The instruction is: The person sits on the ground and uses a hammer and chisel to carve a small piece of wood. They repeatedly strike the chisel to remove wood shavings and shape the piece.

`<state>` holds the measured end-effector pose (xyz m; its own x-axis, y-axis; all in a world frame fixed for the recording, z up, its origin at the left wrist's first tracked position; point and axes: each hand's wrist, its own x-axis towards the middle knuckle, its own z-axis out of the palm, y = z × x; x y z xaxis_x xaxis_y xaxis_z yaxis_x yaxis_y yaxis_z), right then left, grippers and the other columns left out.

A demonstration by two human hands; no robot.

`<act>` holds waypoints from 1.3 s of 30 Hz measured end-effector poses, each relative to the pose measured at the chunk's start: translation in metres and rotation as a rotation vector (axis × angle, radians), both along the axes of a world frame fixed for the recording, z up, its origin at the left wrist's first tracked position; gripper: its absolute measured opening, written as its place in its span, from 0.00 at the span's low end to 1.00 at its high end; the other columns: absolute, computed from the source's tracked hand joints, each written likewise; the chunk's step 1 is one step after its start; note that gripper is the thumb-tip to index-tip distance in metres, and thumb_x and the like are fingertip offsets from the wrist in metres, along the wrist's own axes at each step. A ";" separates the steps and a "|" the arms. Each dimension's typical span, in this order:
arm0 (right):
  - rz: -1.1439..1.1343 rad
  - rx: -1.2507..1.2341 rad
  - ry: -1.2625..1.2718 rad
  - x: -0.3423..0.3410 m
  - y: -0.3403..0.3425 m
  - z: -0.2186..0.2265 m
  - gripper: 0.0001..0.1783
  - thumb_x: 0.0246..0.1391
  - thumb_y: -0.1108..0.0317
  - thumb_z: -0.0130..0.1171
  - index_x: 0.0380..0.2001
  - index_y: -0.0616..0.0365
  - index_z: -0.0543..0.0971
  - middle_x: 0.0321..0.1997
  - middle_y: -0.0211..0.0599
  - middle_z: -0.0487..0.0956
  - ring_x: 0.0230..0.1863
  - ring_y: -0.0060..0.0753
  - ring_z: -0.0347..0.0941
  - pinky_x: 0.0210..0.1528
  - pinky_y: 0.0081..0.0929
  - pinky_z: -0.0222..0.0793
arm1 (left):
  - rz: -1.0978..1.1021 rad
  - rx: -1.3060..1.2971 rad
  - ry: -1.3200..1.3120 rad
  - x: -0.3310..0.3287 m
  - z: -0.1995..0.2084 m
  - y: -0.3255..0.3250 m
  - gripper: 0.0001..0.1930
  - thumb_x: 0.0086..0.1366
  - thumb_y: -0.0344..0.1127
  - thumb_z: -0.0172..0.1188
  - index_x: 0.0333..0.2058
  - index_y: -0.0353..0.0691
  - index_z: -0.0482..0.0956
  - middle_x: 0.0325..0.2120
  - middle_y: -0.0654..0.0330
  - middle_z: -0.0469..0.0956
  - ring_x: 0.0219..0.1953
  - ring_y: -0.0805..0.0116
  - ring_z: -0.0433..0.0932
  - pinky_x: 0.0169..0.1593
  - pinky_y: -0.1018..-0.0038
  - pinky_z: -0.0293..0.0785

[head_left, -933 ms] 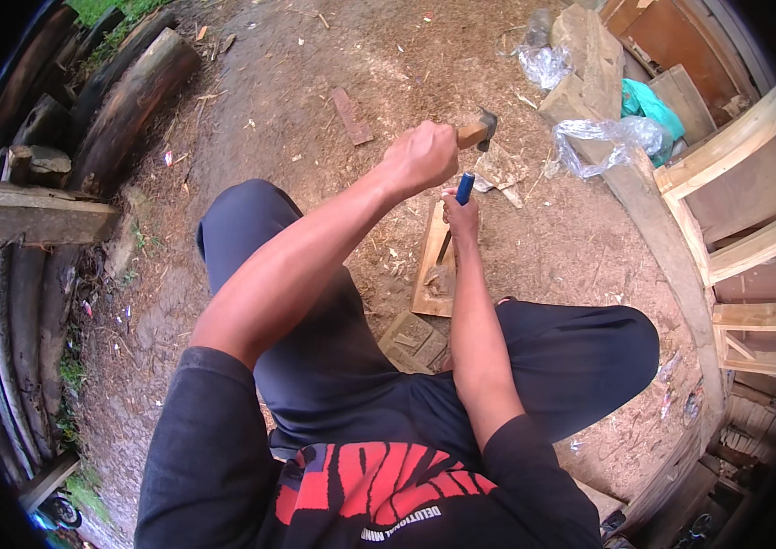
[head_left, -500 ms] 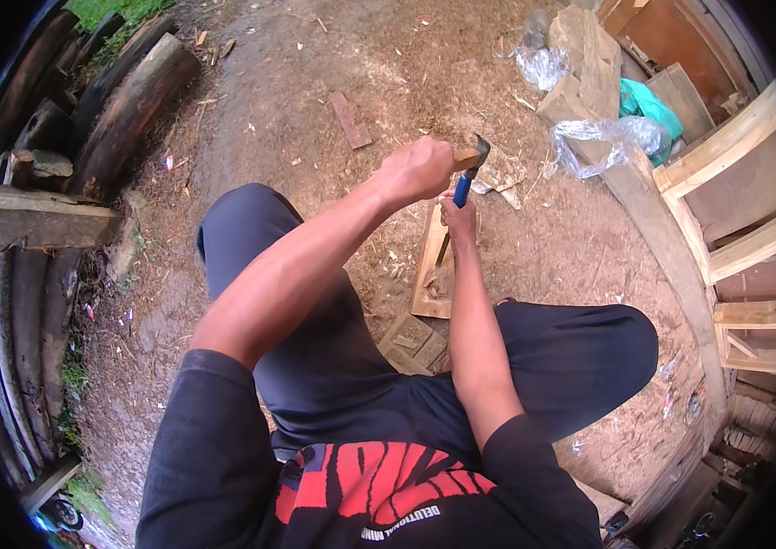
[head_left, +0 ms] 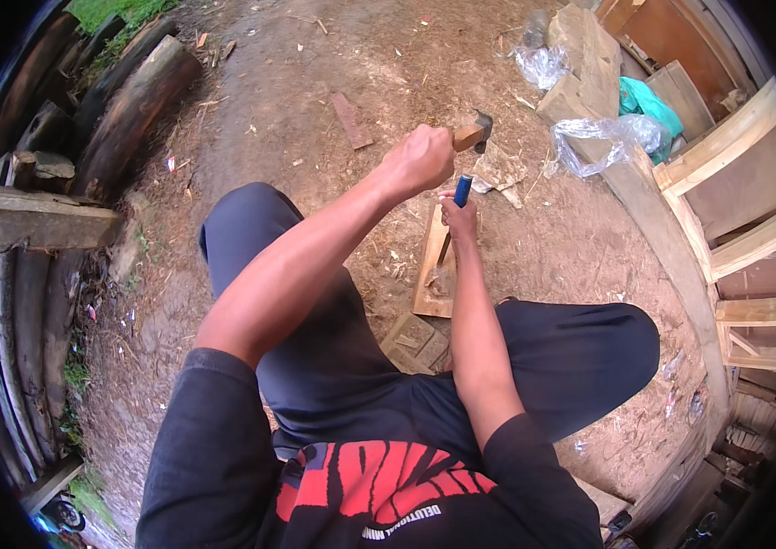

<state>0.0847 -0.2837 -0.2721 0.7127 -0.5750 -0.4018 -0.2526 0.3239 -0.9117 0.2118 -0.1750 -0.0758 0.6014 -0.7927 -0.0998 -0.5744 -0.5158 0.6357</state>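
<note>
My left hand (head_left: 420, 160) is closed round the wooden handle of a hammer (head_left: 468, 138). The dark hammer head is just beyond the top of a chisel (head_left: 463, 190), with a gap between them. My right hand (head_left: 459, 218) grips the chisel by its blue handle. Its dark blade slants down to a pale wooden board (head_left: 428, 291) on the ground between my legs. A recess with wood chips shows in the board near the blade; my right hand and forearm cover part of the board. Nearer to me lies a carved block (head_left: 414, 343).
Logs (head_left: 136, 114) are stacked along the left. At right stand wooden frames (head_left: 754, 242) and a curved plank edge (head_left: 653, 215). Clear plastic (head_left: 589, 146) and a green bag (head_left: 652, 105) lie at upper right. A flat reddish wood scrap (head_left: 350, 121) rests on the dirt ahead.
The hammer head has lifted off the chisel's handle end and moved slightly away, opening a gap. The chisel and my right hand stay nearly where they were.
</note>
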 end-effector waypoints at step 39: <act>0.005 0.012 -0.003 -0.007 -0.003 -0.006 0.08 0.51 0.72 0.58 0.35 0.61 0.78 0.18 0.20 0.67 0.15 0.12 0.59 0.18 0.15 0.54 | -0.049 0.113 -0.041 -0.006 0.010 0.004 0.14 0.62 0.34 0.48 0.32 0.30 0.81 0.30 0.38 0.80 0.34 0.41 0.82 0.38 0.54 0.78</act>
